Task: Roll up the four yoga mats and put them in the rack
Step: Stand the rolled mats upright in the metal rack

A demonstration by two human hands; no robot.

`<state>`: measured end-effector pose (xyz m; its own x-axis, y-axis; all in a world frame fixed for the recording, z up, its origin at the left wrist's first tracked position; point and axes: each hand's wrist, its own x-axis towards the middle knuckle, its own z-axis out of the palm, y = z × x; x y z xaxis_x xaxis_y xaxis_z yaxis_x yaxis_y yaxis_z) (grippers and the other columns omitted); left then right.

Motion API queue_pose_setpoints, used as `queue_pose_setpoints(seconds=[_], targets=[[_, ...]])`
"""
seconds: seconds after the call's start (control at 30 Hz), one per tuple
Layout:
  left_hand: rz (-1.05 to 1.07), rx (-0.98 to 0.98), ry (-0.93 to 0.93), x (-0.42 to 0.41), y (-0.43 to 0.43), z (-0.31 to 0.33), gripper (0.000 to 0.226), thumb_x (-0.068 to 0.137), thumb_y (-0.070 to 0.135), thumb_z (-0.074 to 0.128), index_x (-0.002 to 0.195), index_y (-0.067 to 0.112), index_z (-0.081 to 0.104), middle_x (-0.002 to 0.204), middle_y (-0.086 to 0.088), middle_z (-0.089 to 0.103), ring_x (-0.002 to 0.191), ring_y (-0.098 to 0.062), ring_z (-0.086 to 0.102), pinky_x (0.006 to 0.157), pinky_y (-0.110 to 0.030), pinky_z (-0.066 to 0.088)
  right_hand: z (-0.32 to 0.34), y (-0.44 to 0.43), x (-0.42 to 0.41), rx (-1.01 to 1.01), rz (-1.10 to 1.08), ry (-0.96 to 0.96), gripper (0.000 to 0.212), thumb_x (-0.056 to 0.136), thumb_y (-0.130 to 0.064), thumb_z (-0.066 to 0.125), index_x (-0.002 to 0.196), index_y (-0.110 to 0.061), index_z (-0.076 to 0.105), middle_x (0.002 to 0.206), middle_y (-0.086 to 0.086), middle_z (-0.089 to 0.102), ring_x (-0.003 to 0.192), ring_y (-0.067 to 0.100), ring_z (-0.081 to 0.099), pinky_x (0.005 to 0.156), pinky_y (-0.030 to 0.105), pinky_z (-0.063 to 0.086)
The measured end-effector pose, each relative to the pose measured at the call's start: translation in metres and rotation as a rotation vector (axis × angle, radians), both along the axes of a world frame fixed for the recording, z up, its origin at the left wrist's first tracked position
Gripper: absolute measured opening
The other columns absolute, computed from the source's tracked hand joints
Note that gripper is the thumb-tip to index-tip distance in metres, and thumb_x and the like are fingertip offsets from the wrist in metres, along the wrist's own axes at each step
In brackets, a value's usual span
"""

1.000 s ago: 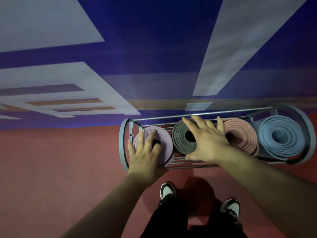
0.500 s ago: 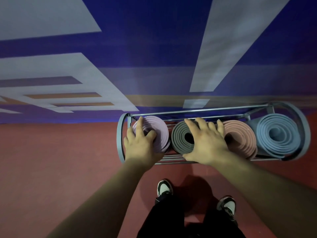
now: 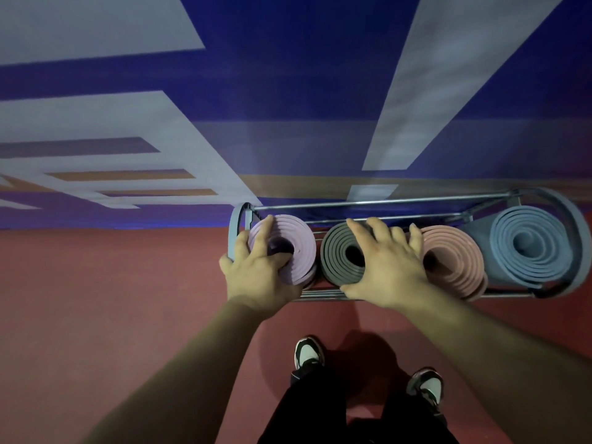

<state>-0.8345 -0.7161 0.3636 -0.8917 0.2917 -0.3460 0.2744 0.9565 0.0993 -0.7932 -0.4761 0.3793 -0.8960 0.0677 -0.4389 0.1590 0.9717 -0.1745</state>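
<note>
Head view: four rolled mats sat side by side in the rack, ends toward the camera; from its left hoop rightward: lilac mat, grey mat, pink mat, blue mat. The left hand gripped the lilac end, fingers curled round its outer coils beside the hoop, thumb at the core. The right hand lay flat, fingers spread, across the grey and pink ends. Stowing appeared nearly complete. Probable fault: the stepped, loosely wound lilac and pink coils could telescope or unwind on release.
</note>
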Motion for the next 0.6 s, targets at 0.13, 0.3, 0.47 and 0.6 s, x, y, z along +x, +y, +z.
queue_pose_setpoints(seconds=[0.13, 0.3, 0.47, 0.6], targets=[[-0.069, 0.072, 0.089, -0.017, -0.005, -0.002, 0.060, 0.049, 0.074, 0.052, 0.097, 0.044, 0.073, 0.165, 0.014, 0.019, 0.141, -0.037, 0.028, 0.084, -0.045, 0.028, -0.003, -0.007, -0.002, -0.014, 0.025, 0.024, 0.126, 0.051, -0.079, 0.070, 0.156, -0.042, 0.010, 0.156, -0.006, 0.025, 0.135, 0.026, 0.037, 0.122, 0.058, 0.000], [-0.158, 0.091, 0.117, -0.034, -0.010, -0.003, 0.056, 0.047, 0.069, 0.060, 0.096, 0.044, 0.073, 0.164, 0.013, 0.021, 0.138, -0.038, 0.031, 0.083, -0.045, 0.029, -0.005, -0.011, -0.009, -0.024, -0.033, 0.050, 0.125, 0.049, -0.077, 0.071, 0.155, -0.042, 0.015, 0.154, -0.007, 0.028, 0.132, 0.026, 0.040, 0.123, 0.056, 0.004], [-0.177, 0.066, 0.111, -0.032, -0.010, -0.008, 0.056, 0.055, 0.069, 0.070, 0.105, 0.044, 0.070, 0.165, 0.007, 0.022, 0.148, -0.038, 0.022, 0.104, -0.068, 0.024, -0.007, -0.011, -0.014, -0.021, -0.036, 0.014, 0.129, 0.050, -0.080, 0.072, 0.155, -0.041, 0.009, 0.153, -0.008, 0.025, 0.132, 0.027, 0.039, 0.122, 0.057, 0.006], [-0.191, 0.076, 0.077, -0.024, -0.012, -0.009, 0.056, 0.053, 0.065, 0.071, 0.103, 0.041, 0.070, 0.165, 0.006, 0.019, 0.152, -0.038, 0.014, 0.109, -0.079, 0.009, -0.004, -0.004, -0.018, -0.025, -0.008, -0.021, 0.132, 0.050, -0.078, 0.072, 0.156, -0.041, 0.002, 0.155, -0.008, 0.020, 0.135, 0.027, 0.037, 0.121, 0.060, 0.005]])
